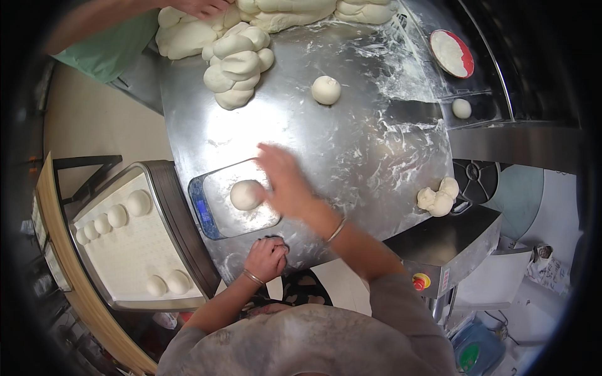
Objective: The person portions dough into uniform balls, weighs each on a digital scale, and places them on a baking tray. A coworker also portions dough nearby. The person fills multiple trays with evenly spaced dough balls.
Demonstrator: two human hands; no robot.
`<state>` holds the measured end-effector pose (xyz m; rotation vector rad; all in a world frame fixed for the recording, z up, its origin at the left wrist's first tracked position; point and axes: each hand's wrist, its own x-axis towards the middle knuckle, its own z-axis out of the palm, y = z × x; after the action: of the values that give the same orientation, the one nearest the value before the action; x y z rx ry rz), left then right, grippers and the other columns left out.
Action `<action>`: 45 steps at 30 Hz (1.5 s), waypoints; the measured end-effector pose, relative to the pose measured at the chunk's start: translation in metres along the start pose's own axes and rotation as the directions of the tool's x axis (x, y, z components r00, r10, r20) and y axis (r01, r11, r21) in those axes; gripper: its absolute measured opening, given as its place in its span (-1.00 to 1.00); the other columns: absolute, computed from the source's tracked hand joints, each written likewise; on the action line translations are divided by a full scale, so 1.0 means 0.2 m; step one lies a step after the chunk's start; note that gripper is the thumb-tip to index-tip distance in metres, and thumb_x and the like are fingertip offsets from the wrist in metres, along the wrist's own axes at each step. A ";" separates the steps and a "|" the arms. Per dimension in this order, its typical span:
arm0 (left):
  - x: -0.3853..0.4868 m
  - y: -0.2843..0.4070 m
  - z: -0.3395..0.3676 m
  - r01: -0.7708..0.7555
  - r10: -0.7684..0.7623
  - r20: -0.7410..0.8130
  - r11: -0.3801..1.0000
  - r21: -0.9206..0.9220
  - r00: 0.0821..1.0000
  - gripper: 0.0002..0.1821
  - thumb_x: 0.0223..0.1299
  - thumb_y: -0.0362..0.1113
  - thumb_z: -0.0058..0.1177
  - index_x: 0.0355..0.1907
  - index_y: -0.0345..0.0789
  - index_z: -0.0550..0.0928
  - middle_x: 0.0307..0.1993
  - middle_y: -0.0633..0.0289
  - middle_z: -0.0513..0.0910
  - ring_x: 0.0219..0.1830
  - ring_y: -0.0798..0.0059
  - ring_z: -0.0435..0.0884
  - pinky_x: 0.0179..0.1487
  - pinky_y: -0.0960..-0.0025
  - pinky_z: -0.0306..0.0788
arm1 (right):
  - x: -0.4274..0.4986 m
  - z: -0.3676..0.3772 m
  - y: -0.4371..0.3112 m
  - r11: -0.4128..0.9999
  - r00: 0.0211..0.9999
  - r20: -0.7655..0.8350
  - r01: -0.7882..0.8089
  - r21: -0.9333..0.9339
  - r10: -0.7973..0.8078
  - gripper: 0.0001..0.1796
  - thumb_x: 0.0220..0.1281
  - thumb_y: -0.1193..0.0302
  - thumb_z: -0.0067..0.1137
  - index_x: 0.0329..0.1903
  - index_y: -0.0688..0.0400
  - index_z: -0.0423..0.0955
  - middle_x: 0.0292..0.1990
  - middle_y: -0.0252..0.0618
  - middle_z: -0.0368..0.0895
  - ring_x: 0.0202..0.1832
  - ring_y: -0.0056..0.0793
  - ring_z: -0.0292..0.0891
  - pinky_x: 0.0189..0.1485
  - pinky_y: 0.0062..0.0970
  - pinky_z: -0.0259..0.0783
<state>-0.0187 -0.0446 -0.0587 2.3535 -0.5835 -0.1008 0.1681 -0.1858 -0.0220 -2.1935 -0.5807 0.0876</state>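
A round white dough ball point(244, 195) rests on the flour-dusted plate of a blue-rimmed digital kitchen scale point(203, 215) with a lit display. My right hand point(286, 182), blurred, is stretched out at the right side of that ball. Its thumb side overlaps the ball's edge; whether it touches is hard to tell. Close to the near table edge, my left hand point(266, 258) has its fingers curled in, with nothing visible inside. Farther up the steel table point(301, 127), a second dough ball point(326, 90) sits alone.
Large dough masses point(240, 61) lie at the far side, near another person's hand point(202, 5). Small dough pieces point(438, 197) sit at the right edge. Left, a lined tray point(136, 254) carries several dough balls. A flour bowl point(451, 53) and a dough ball point(461, 108) are far right.
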 end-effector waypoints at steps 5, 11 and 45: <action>0.00 -0.01 0.01 -0.005 0.005 0.009 1.000 -0.020 1.000 -0.75 -0.06 -0.37 0.20 -0.25 -0.14 0.56 -0.18 0.27 0.56 -0.19 0.24 0.54 -0.15 0.19 0.35 | 0.24 -0.43 0.40 0.777 0.772 -0.095 -0.615 0.135 0.628 -0.67 0.29 0.39 0.20 0.07 0.21 0.53 0.09 -0.01 0.60 0.14 -0.01 0.51 0.16 -0.22 0.42; -0.01 -0.02 0.02 -0.002 0.002 0.006 1.000 -0.018 1.000 -0.76 -0.06 -0.37 0.21 -0.26 -0.14 0.57 -0.18 0.25 0.56 -0.17 0.21 0.53 -0.15 0.17 0.36 | 0.26 -0.61 0.62 0.933 0.899 -0.416 -0.023 -0.358 -0.137 -0.58 0.30 0.49 0.07 0.22 0.18 0.48 0.18 -0.02 0.56 0.26 -0.03 0.45 0.32 -0.26 0.34; -0.02 -0.01 0.00 0.030 -0.036 0.103 0.998 0.059 0.994 -0.69 -0.11 -0.35 0.25 -0.22 -0.14 0.57 -0.14 0.27 0.56 -0.21 0.21 0.53 -0.18 0.15 0.36 | 0.04 -0.60 0.67 0.946 0.967 -0.251 -0.113 -0.303 0.036 -0.49 0.19 0.45 0.24 0.23 0.19 0.47 0.32 -0.04 0.39 0.41 -0.01 0.25 0.50 -0.07 0.07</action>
<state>-0.0212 -0.0410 -0.0598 2.4252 -0.6056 -0.2254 0.2563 -0.3416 -0.0452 -2.4887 -0.3922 -0.2483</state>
